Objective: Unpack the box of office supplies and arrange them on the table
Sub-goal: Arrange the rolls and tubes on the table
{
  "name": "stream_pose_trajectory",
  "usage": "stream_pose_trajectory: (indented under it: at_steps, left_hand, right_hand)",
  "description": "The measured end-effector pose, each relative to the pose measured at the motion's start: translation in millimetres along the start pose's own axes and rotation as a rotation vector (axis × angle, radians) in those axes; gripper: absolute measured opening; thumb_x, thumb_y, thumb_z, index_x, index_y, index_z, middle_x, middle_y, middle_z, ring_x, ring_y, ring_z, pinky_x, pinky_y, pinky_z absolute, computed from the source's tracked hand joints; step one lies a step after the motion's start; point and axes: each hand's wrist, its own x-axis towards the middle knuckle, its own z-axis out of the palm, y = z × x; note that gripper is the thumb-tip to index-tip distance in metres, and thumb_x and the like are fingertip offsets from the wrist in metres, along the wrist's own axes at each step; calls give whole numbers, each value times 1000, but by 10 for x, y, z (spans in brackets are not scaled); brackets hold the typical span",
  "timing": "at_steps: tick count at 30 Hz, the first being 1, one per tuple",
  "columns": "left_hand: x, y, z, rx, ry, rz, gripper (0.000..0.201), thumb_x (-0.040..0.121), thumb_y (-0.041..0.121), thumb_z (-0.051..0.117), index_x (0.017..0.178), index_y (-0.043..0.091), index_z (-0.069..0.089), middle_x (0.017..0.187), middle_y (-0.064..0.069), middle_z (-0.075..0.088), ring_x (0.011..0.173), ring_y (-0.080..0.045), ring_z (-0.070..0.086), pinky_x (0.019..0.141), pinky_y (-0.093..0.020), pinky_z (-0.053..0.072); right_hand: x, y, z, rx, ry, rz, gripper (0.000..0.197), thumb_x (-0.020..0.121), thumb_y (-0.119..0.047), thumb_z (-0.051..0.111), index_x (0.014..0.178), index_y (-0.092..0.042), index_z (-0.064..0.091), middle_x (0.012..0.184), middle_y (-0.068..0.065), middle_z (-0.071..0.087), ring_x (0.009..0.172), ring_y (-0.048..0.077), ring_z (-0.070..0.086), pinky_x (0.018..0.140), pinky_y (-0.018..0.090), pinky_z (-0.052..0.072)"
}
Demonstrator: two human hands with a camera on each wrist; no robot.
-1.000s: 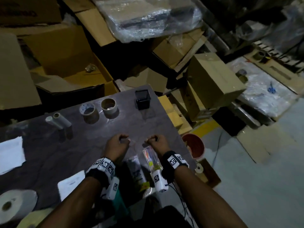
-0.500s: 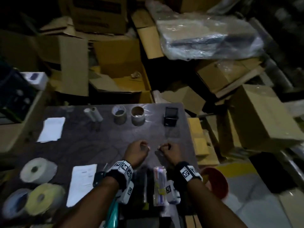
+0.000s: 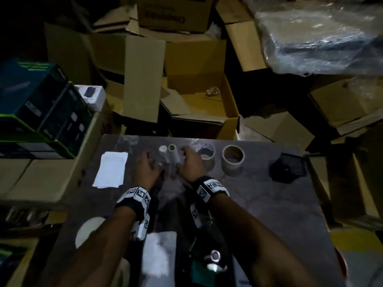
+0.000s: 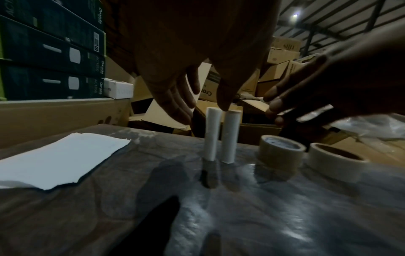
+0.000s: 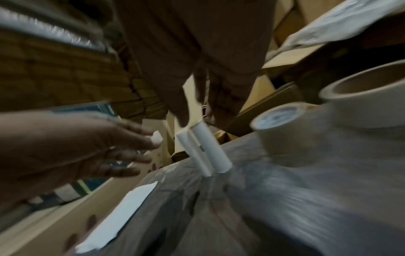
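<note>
Two white paper rolls [image 3: 169,156] stand upright side by side near the far edge of the dark table [image 3: 259,204]. My left hand [image 3: 148,165] hovers just left of them with straight, spread fingers [image 4: 181,104] and holds nothing. My right hand [image 3: 189,163] is just right of the rolls [image 5: 206,150], fingers pointing down at their tops, gripping nothing that I can see. Right of the rolls stand a printed tape roll [image 3: 204,154], a beige tape roll [image 3: 233,160] and a black pen holder [image 3: 288,167].
A white paper sheet [image 3: 112,169] lies left of my hands. Near my body lie a white roll [image 3: 89,233], another paper [image 3: 159,255] and dark packed items [image 3: 207,264]. Cardboard boxes [image 3: 196,96] and dark printed cartons [image 3: 41,106] crowd beyond the table.
Both hands left the plastic packets at the near edge, opened from fists, and moved forward and left to the two white rolls. The head view swung left.
</note>
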Motion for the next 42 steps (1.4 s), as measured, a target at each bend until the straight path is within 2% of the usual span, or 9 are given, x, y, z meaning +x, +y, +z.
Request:
stream_pose_trajectory:
  at_steps: [4,8,13,17,24,31,35,39,42]
  left_hand:
    - [312,-516,332,-71,-37,74,83,81,28,70,150,27,24,148,-9,39,133,-27,42,106,-43,41]
    - [403,-647,581,-300,-73,67,89,81,50,65,151,43,10,156,0,31,141,-20,36,109,-46,38]
    - [588,-295,530,-60,-167,141,65,88,36,63,144,29,32,142,-6,50,124,-24,53,99,-42,47]
    - [599,-165,513,34,-123,150,10,84,27,58,91,20,59,92,-10,68,87,-35,65,75,-42,53]
    - [332,616,394,-262,-134,134,44,75,35,79,108,21,53,102,-5,65,91,-22,63,78,-35,53]
    - [-693,1700,823,-340,-381,302,35,85,43,68,112,25,56,93,2,66,75,-10,65,54,-27,54]
    - [-1509,2326,1362,-347,-432,392,35,84,40,70,108,18,59,91,0,67,78,-12,67,63,-31,59]
    - [-2409,2927,2090,-360,-460,414,26,82,28,75,99,13,63,87,2,67,76,-3,64,63,-15,53]
    - [-3123,3249,2752,-352,-466,387,27,81,31,76,95,15,60,84,4,66,74,-8,64,64,-28,56]
  right_hand:
    - [662,-34,377,-160,35,-45,72,87,-29,64,148,-18,27,145,13,41,129,30,43,99,41,46]
    - [792,82,496,-309,-55,-28,37,86,-15,59,122,-12,55,117,17,63,110,34,58,84,34,45]
    - [533,137,373,-196,52,36,30,82,-10,63,110,-7,55,101,14,68,94,31,63,70,25,38]
    - [256,141,101,-102,122,100,25,84,-7,59,109,-8,55,99,13,66,92,28,61,67,23,34]
    - [-311,300,-658,107,253,293,43,73,-3,70,111,-8,51,97,4,54,86,20,53,72,31,43]
    - [-1327,854,-1590,232,506,361,42,74,-20,82,101,-15,50,95,3,58,86,22,58,78,39,53]
    - [-2053,1322,-2297,177,601,364,30,75,-31,80,82,-20,53,86,2,62,78,19,58,67,30,44]
    - [-2792,2090,-3030,183,693,446,39,73,-34,80,98,-12,60,93,5,65,83,21,61,67,27,41]
    - [-3434,2761,-3508,241,680,522,34,72,-24,78,96,-10,58,92,6,66,86,26,65,68,32,48]
